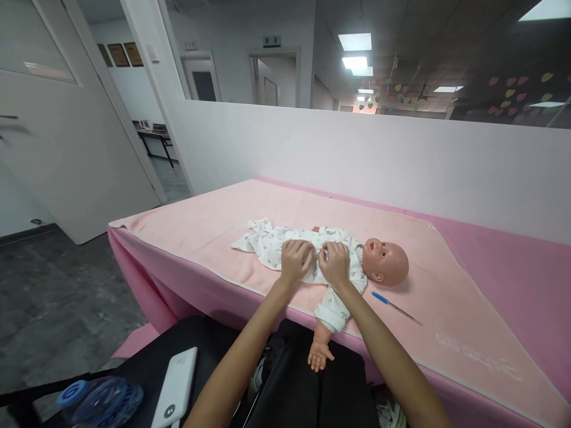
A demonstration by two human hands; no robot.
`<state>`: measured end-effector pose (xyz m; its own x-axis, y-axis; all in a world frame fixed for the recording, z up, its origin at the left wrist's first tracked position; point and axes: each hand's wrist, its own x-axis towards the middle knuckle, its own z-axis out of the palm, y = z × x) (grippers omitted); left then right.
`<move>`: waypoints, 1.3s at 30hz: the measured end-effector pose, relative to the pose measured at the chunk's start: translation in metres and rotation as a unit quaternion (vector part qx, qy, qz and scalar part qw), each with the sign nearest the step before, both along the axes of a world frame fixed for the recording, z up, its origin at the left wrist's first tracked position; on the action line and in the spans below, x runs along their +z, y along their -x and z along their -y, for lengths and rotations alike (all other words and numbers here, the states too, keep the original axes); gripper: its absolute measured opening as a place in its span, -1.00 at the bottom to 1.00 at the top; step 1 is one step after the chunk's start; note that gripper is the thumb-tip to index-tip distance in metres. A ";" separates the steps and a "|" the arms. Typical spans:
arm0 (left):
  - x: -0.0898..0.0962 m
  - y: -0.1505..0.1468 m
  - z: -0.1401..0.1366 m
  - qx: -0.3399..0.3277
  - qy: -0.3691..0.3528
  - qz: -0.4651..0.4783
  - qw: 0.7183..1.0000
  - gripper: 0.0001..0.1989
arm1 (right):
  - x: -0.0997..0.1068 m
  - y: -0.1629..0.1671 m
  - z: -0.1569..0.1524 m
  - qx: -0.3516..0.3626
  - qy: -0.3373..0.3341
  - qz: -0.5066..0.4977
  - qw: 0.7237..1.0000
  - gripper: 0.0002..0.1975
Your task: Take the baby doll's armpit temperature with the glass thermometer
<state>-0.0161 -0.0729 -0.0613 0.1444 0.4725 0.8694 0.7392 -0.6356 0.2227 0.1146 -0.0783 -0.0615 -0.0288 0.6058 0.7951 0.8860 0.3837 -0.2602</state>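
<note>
A baby doll (386,261) lies on its back on the table, its head to the right. It wears a white printed romper (267,249), whose flat, empty-looking legs trail off to the left. Over the doll's chest, my left hand (296,260) is closed with curled fingers pinching the front of the romper. Just right of it, my right hand (335,261) pinches the same cloth near the front opening. The fingertips of both hands are close together and partly hidden. One doll arm (321,348) hangs over the table's near edge, its sleeve pushed back.
A thin stick with a blue end (396,307) lies near the doll's head. Under the doll is a pale pink mat (200,229) over a pink cloth. At lower left, a white power bank (176,386) and a water bottle (102,401) rest on a black seat.
</note>
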 end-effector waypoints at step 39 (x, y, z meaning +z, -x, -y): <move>-0.004 0.004 -0.008 0.151 0.107 0.073 0.980 -0.86 | 0.001 -0.001 0.000 -0.118 0.009 0.008 0.993 -0.85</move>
<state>-0.0196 -0.0648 -0.0653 -0.1489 0.6489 0.7462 0.8372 -0.3188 0.4443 0.1155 -0.0781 -0.0608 0.1044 0.6118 0.7841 0.9547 0.1592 -0.2514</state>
